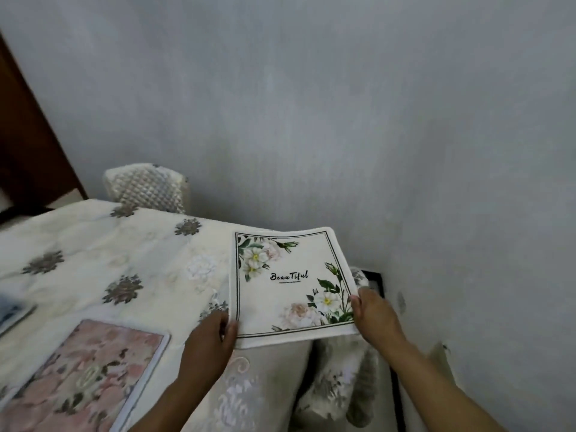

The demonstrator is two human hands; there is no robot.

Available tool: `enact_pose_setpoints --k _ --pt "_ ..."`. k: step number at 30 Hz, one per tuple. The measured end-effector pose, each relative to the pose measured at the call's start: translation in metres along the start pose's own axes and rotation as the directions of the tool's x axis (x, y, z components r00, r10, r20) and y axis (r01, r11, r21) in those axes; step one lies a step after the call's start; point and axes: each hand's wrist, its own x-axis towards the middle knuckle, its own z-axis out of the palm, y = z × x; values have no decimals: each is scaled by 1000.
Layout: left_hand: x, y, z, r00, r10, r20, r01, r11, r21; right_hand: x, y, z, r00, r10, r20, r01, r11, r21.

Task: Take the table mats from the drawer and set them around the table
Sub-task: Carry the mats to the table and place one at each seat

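Observation:
A white table mat [290,285] printed with flowers, a black border and the word "Beautiful" lies at the right end of the table [124,251], partly over its corner. My left hand [212,341] pinches its near left corner. My right hand [374,316] grips its near right corner. A pink floral mat [84,375] lies flat on the table at the lower left. A bluish mat [12,310] shows at the left edge, mostly cut off.
The table wears a white cloth with grey flower motifs. A chair back with a quilted cover [146,188] stands at the far side. Another covered chair [336,385] sits below the mat. A grey wall [343,120] is close on the right.

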Motion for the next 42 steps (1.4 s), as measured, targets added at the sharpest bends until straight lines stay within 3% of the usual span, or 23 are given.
enact_pose_setpoints --k 4,7,10,15,21,23,26,28,31,33,35,39,42 --pt "12 -22 27 969 -221 -108 224 974 15 105 -14 67 960 -226 168 235 971 -35" --pt "8 -34 70 903 -393 -175 403 915 21 167 -24 124 855 -383 350 411 911 -7" --pt "3 -28 130 778 -577 -248 591 806 -21 216 -21 178 719 -499 483 538 840 68" --pt "-13 -2 212 574 -784 -236 796 602 -64 242 14 242 500 -578 646 720 691 60" --pt "-6 8 254 425 -869 -253 891 451 -52 255 43 285 386 -580 717 795 603 60" --pt "-6 7 262 394 -881 -260 905 421 -54 257 50 296 379 -581 721 802 594 57" --pt "-9 3 271 379 -886 -266 911 409 -63 255 45 286 425 -543 724 750 659 54" --pt "-10 4 274 372 -870 -323 917 398 -16 250 40 271 496 -558 665 715 697 52" --pt "-1 8 273 461 -794 -396 886 441 144 241 33 251 526 -661 535 743 664 90" --pt "12 10 278 604 -698 -386 795 564 224 228 29 247 434 -773 463 802 565 192" --pt "32 14 290 705 -630 -325 709 641 294 210 24 248 270 -849 455 865 422 274" --pt "64 14 319 712 -669 -213 696 633 340 172 18 271 -1 -848 531 913 215 346" --pt "64 0 331 726 -651 -222 681 635 364 165 20 294 -63 -845 530 908 173 383"
